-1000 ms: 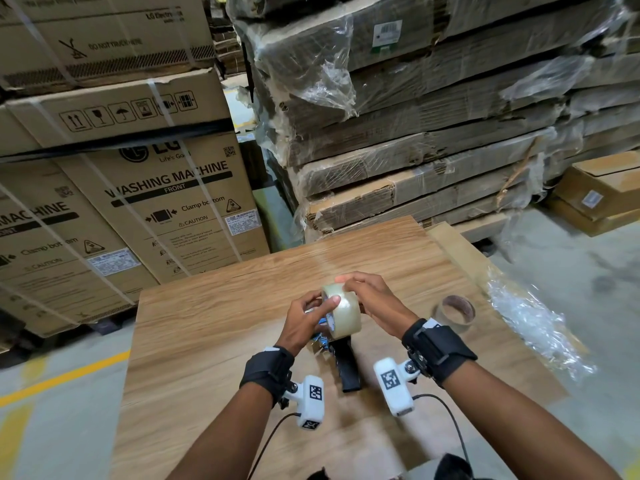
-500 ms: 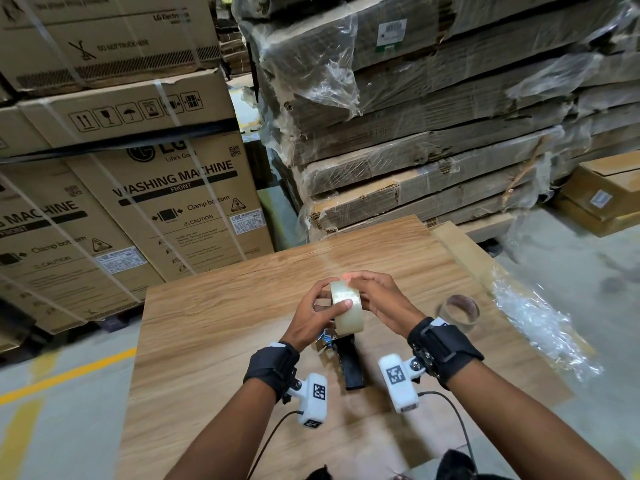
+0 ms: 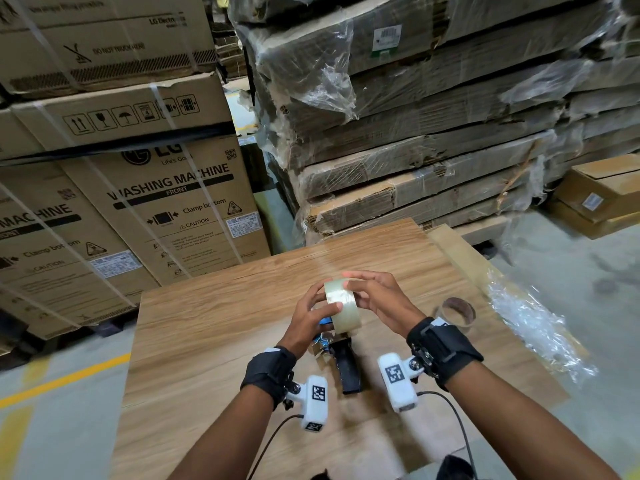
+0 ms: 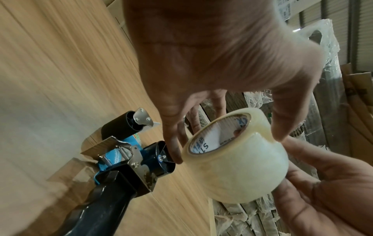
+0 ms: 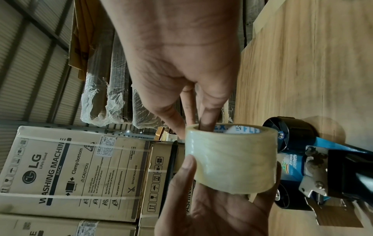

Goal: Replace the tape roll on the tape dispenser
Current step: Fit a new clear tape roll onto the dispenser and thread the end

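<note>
I saw stacked washing machine cartons point(image 3: 173, 202) on my left and shrink-wrapped flat cardboard bundles point(image 3: 433, 133) ahead. Crumpled clear plastic wrap point(image 3: 530, 323) lay by the wooden tabletop point(image 3: 207, 341), near two brown boxes point(image 3: 599, 195).

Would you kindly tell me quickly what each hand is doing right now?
Left hand: holds the tape roll, thumb across its face.
Right hand: holds the same tape roll from the other side, fingers at its core.

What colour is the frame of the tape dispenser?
Blue, on the tape dispenser, with a black handle; the right wrist view shows it best.
</note>
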`<act>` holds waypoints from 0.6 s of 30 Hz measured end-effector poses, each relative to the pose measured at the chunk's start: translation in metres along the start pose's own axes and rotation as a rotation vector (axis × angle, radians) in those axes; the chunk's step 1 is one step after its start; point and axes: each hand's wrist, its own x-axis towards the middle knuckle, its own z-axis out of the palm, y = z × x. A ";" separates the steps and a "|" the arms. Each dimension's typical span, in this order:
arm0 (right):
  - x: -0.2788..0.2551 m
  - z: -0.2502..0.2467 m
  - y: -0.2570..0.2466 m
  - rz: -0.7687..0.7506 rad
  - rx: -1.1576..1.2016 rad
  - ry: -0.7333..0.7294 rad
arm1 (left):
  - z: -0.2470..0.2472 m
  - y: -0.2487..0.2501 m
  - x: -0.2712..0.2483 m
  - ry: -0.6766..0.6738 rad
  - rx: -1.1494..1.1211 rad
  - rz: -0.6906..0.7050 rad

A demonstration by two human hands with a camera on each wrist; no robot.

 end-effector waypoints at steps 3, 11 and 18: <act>0.000 0.000 0.001 -0.010 -0.013 -0.003 | 0.001 0.002 0.001 0.056 -0.012 0.025; -0.004 0.003 -0.001 -0.056 -0.102 -0.026 | 0.006 0.001 0.004 0.088 0.036 -0.040; -0.002 0.004 -0.004 -0.013 -0.044 0.009 | 0.009 0.000 0.006 0.101 -0.003 -0.072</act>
